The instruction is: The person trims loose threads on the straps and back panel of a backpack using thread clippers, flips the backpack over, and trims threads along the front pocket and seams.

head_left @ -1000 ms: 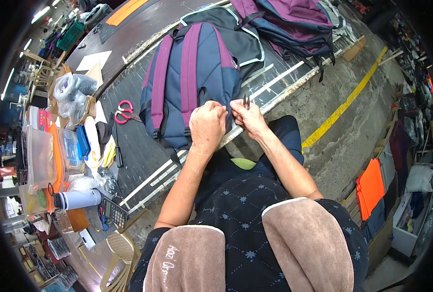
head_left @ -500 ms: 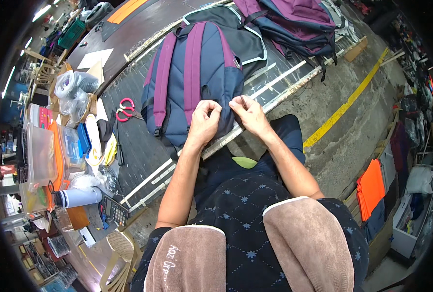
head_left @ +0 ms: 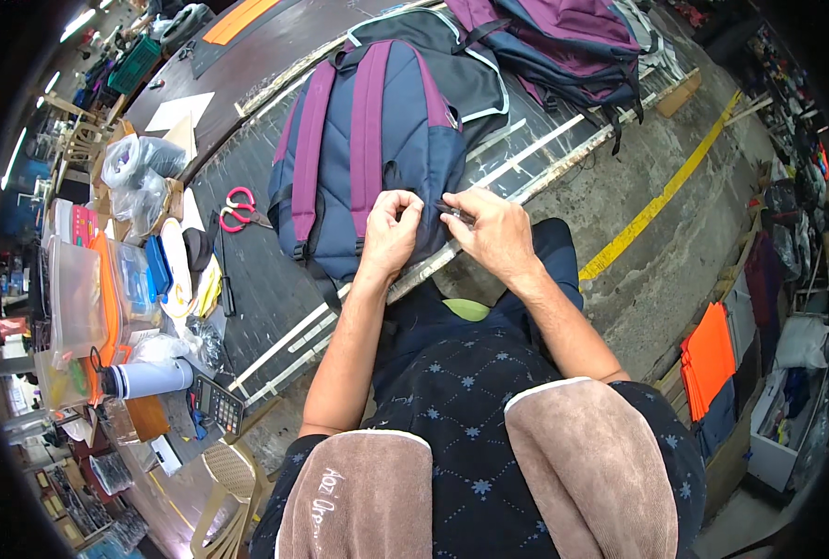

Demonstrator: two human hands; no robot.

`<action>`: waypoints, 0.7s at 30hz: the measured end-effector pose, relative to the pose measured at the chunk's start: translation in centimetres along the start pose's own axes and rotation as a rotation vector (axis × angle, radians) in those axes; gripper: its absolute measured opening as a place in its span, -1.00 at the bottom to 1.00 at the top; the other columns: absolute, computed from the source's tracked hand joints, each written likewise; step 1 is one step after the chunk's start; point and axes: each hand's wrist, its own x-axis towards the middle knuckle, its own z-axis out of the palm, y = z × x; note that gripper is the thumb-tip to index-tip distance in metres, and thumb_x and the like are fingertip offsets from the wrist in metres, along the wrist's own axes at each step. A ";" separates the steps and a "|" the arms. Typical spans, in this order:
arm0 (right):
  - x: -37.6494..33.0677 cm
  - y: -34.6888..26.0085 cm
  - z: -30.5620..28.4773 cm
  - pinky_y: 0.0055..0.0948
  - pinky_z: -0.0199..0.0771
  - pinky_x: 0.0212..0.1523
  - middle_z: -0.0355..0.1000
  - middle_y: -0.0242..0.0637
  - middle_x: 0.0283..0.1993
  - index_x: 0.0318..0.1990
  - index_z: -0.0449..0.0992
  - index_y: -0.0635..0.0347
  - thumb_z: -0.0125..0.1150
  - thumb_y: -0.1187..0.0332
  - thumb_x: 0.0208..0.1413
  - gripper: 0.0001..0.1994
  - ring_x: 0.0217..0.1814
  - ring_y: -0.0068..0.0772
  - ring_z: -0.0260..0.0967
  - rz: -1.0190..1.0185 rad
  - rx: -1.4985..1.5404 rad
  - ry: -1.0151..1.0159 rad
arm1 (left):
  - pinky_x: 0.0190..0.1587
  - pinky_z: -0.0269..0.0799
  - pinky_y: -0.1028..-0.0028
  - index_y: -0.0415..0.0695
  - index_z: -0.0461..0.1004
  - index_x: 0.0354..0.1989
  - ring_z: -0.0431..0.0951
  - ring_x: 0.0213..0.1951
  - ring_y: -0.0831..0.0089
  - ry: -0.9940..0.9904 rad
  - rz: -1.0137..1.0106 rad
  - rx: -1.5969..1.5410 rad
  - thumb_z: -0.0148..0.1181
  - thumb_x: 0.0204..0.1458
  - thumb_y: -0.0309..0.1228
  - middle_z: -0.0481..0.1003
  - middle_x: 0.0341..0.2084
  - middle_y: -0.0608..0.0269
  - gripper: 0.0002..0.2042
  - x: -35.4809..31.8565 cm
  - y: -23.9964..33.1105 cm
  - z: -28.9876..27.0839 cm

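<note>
A navy backpack (head_left: pixel 335 177) with purple shoulder straps lies on the dark worktable (head_left: pixel 246 303), straps facing up. My left hand (head_left: pixel 392 233) is closed in a pinch over the pack's lower right part; what its fingertips hold is too small to make out. Just to its right, my right hand (head_left: pixel 496 233) is closed around a small, slim dark tool (head_left: pixel 457 213), its tip pointing toward the left hand. The tool's exact kind is mostly hidden by the fingers. A small gap separates the two hands.
Red-handled scissors (head_left: pixel 239 209) lie left of the backpack, near a dark screwdriver-like tool (head_left: pixel 227 279). Beyond are a black bag with pale piping (head_left: pixel 484 84) and another purple-navy backpack (head_left: pixel 563 37). Plastic boxes (head_left: pixel 79 289), a white bottle (head_left: pixel 149 377) and a calculator (head_left: pixel 219 405) crowd the left.
My right hand has turned and shifted slightly right, so the dark tool in its fingers now points left. The left hand keeps its pinch in nearly the same place.
</note>
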 end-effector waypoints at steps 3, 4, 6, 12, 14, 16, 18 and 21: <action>0.3 -0.1 0.2 -0.09 0.71 -0.08 0.69 -0.22 -0.13 -0.02 0.76 0.07 0.54 0.25 0.20 -0.75 -0.10 -0.01 0.70 -0.064 -0.074 -0.012 | -0.01 0.40 0.59 -0.17 0.63 -0.02 0.47 -0.15 0.68 0.000 0.020 -0.011 0.34 0.42 -0.39 0.56 -0.18 0.48 -0.87 0.0 -0.3 0.1; 0.4 -0.1 0.4 -0.09 0.71 -0.08 0.69 -0.22 -0.13 -0.02 0.76 0.07 0.54 0.25 0.20 -0.75 -0.10 -0.01 0.70 -0.065 -0.075 -0.013 | -0.01 0.40 0.59 -0.17 0.63 -0.02 0.47 -0.15 0.68 0.001 0.020 -0.012 0.34 0.42 -0.39 0.56 -0.18 0.48 -0.87 0.0 -0.4 0.1; 0.6 0.0 0.8 -0.07 0.71 -0.06 0.69 -0.21 -0.14 -0.05 0.76 0.07 0.53 0.25 0.20 -0.77 -0.08 -0.01 0.70 -0.070 -0.066 -0.017 | -0.02 0.40 0.60 -0.17 0.61 0.00 0.46 -0.16 0.69 0.002 0.005 -0.021 0.34 0.43 -0.39 0.55 -0.19 0.49 -0.87 0.0 -0.4 0.2; 0.7 -0.4 1.1 -0.03 0.71 -0.07 0.64 -0.19 -0.17 -0.09 0.71 0.08 0.52 0.28 0.19 -0.80 -0.12 0.02 0.69 -0.092 -0.138 -0.010 | -0.02 0.39 0.58 -0.18 0.62 -0.03 0.46 -0.15 0.68 0.011 0.058 0.068 0.34 0.42 -0.40 0.53 -0.18 0.48 -0.88 -0.2 -0.3 0.4; 0.8 -0.7 1.3 -0.03 0.71 -0.10 0.61 -0.19 -0.19 -0.13 0.69 0.08 0.50 0.30 0.20 -0.83 -0.13 0.02 0.69 -0.100 -0.177 -0.018 | -0.02 0.39 0.57 -0.19 0.63 -0.06 0.46 -0.14 0.66 0.023 0.088 0.097 0.34 0.41 -0.40 0.52 -0.16 0.46 -0.88 -0.3 -0.1 0.6; 0.8 -0.9 1.2 -0.03 0.72 -0.12 0.59 -0.19 -0.21 -0.17 0.66 0.09 0.48 0.31 0.20 -0.86 -0.14 0.02 0.69 -0.106 -0.216 -0.027 | -0.01 0.40 0.56 -0.21 0.64 -0.09 0.47 -0.13 0.64 0.035 0.118 0.125 0.34 0.41 -0.41 0.52 -0.13 0.43 -0.88 -0.4 0.3 1.0; 0.9 -1.3 1.3 -0.05 0.73 -0.17 0.57 -0.19 -0.24 -0.24 0.62 0.09 0.43 0.34 0.22 -0.90 -0.17 0.00 0.70 -0.131 -0.269 -0.012 | 0.01 0.40 0.52 -0.24 0.65 -0.13 0.48 -0.10 0.61 0.051 0.101 0.089 0.35 0.39 -0.40 0.50 -0.10 0.38 -0.86 -0.4 0.2 1.0; 1.1 -1.1 1.7 -0.06 0.74 -0.19 0.58 -0.20 -0.24 -0.26 0.61 0.09 0.39 0.36 0.23 -0.93 -0.19 -0.02 0.70 -0.143 -0.285 -0.011 | 0.04 0.41 0.50 -0.25 0.66 -0.13 0.49 -0.08 0.58 0.042 0.098 0.087 0.34 0.39 -0.39 0.51 -0.11 0.35 -0.85 -0.4 0.2 0.9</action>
